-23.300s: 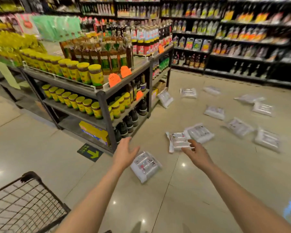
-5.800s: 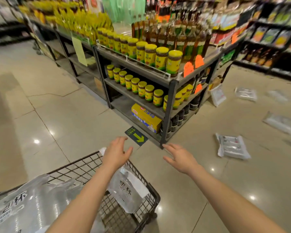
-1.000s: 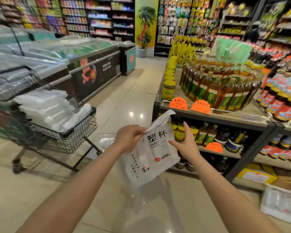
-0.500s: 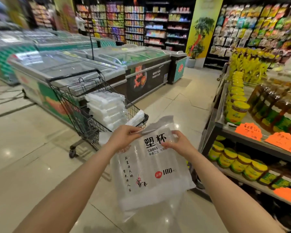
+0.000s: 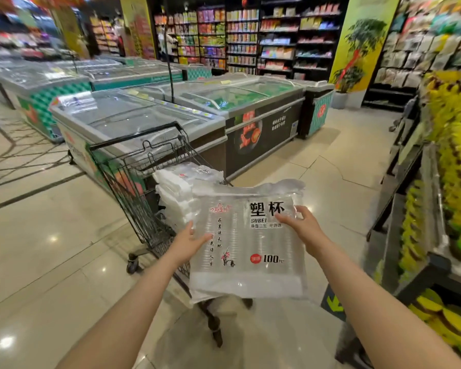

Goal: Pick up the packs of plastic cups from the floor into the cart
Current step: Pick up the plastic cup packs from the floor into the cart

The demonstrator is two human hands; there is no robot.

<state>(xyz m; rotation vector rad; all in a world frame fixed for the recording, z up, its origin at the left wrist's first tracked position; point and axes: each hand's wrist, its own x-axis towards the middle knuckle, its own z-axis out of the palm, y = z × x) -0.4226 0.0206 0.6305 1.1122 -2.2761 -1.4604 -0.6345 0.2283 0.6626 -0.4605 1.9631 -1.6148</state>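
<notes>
Item one: a pack of plastic cups (image 5: 246,243), clear wrapper, black Chinese characters with "SUBEI" beneath, a red spot beside "100", a small flower print. We hold it up in the air in front of us, face toward the camera, its upper edge tipped away toward the cart. It is off the floor and not yet in the basket; its left edge overlaps the cart's near end in the head view.

Item two: our left hand (image 5: 190,242). Its grip is on the pack's left edge, thumb lying across the front of the wrapper, the fingers hidden behind it.

Item three: our right hand (image 5: 300,223). Its grip pinches the pack near the upper right, the thumb on the front beside the printed characters, the fingers curled round the right edge.

Item four: a black wire cart (image 5: 141,198), standing on the pale tiled floor (image 5: 51,249) just left of the held pack, handle on its far side.

Item five: a stack of cup packs (image 5: 179,193) already lying in the cart's basket, piled above its rim.

Item six: chest freezers (image 5: 144,113) with glass lids, in rows behind the cart.

Item seven: a shelf rack (image 5: 437,209) at our right carrying yellow-lidded goods, blurred.

Item eight: a green arrow sticker (image 5: 333,306) on the floor, partly hidden by our right forearm.
</notes>
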